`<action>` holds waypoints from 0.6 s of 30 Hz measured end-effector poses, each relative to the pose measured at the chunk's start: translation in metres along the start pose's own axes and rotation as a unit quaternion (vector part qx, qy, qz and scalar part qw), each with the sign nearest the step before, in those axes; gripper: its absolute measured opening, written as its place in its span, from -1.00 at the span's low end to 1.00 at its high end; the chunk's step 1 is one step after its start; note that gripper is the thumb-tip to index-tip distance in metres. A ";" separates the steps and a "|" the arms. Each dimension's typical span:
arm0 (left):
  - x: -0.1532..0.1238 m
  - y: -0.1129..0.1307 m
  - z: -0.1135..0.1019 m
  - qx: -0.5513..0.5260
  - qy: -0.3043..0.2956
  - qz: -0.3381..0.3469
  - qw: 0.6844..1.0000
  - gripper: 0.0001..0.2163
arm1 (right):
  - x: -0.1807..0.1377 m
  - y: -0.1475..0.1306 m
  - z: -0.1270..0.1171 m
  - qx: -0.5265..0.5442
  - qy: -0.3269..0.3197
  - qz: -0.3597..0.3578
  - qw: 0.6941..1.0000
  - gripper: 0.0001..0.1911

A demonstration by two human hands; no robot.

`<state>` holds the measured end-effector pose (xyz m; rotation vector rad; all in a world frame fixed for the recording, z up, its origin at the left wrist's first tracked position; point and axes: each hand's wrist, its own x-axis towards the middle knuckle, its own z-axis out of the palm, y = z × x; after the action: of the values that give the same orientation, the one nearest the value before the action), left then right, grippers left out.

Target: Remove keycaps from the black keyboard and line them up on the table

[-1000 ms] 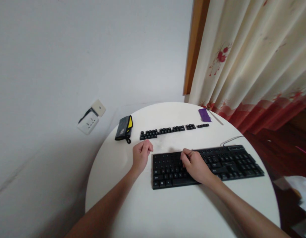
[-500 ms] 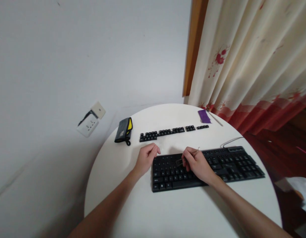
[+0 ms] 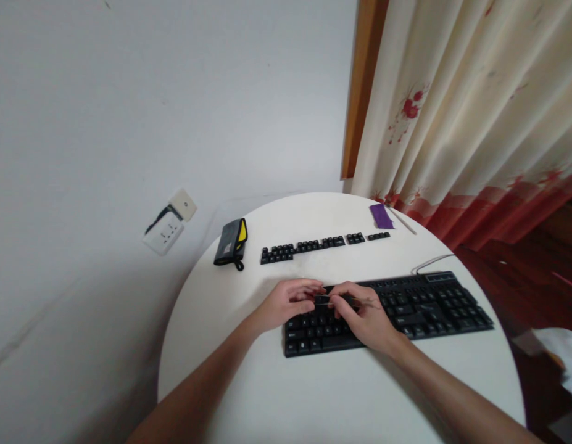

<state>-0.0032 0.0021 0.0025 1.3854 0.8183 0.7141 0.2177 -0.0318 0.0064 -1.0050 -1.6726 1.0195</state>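
Over the left end of the keyboard (image 3: 436, 308), my left hand (image 3: 286, 302) is half open, fingers bent and thumb apart; I can't tell whether it has hold of anything. If it drifts sideways, it could crowd the wire tool (image 3: 321, 304) or press keys by accident. Right of those fingers, over the keyboard, the tool's thin wires flank a small dark piece, perhaps a keycap; an uneven pull could send it skipping across the keys. My right hand (image 3: 366, 317) pinches the tool closely, and too hard a squeeze might bend the wires. Beyond the keyboard's left half, loose black keycaps (image 3: 308, 246) lie in broken rows. The keyboard itself sits on the white table (image 3: 313, 394), black and long, its near-left keys pale-lettered, its far-left part hidden by my hands, its number block filling the right end.
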 end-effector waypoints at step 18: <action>0.001 0.000 -0.001 0.020 0.011 -0.018 1.000 -0.72 | -0.001 -0.001 0.007 -0.034 -0.009 -0.044 0.998 -0.83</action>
<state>-0.0039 0.0036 0.0019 1.3969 0.8770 0.6909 0.2115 -0.0342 0.0060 -0.9606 -1.7610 0.9207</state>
